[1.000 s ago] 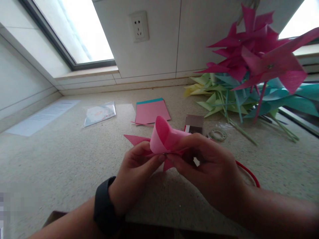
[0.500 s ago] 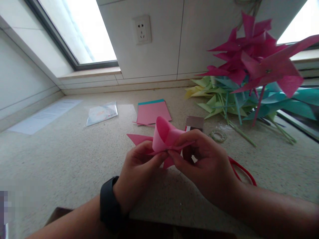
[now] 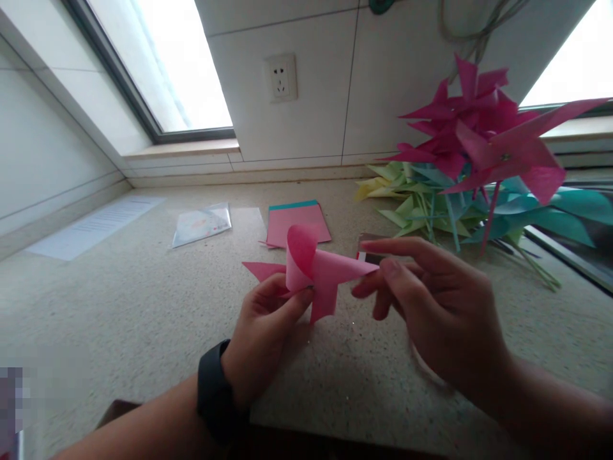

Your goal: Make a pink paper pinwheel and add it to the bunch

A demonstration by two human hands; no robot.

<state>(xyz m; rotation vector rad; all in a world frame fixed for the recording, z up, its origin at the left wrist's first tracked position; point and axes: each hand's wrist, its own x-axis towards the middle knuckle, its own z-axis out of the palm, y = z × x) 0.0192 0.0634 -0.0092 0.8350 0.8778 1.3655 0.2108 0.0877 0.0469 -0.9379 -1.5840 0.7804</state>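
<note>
My left hand (image 3: pixel 263 319), with a black band on its wrist, pinches a pink paper pinwheel (image 3: pixel 325 275) near its centre, thumb in front. One blade is curled over into a loop, and others point left, right and down. A small dark spot shows at the centre beside my thumb tip. Just right of the pinwheel is my right hand (image 3: pixel 431 300), its fingers apart and its index finger stretched out. The tip of the right-pointing blade meets its thumb tip; whether they touch I cannot tell.
Behind the pinwheel lies a stack of pink and teal paper squares (image 3: pixel 297 220). A clear packet (image 3: pixel 201 225) and a printed sheet (image 3: pixel 96 227) are to the left. Finished pinwheels (image 3: pixel 502 153) crowd the back right. A small dark box (image 3: pixel 368 239) is partly behind my right hand.
My right hand has come away from the pinwheel's centre and moved right, its fingers spreading. The right-pointing blade now shows. My left hand keeps its pinch. The view has tilted up slightly.
</note>
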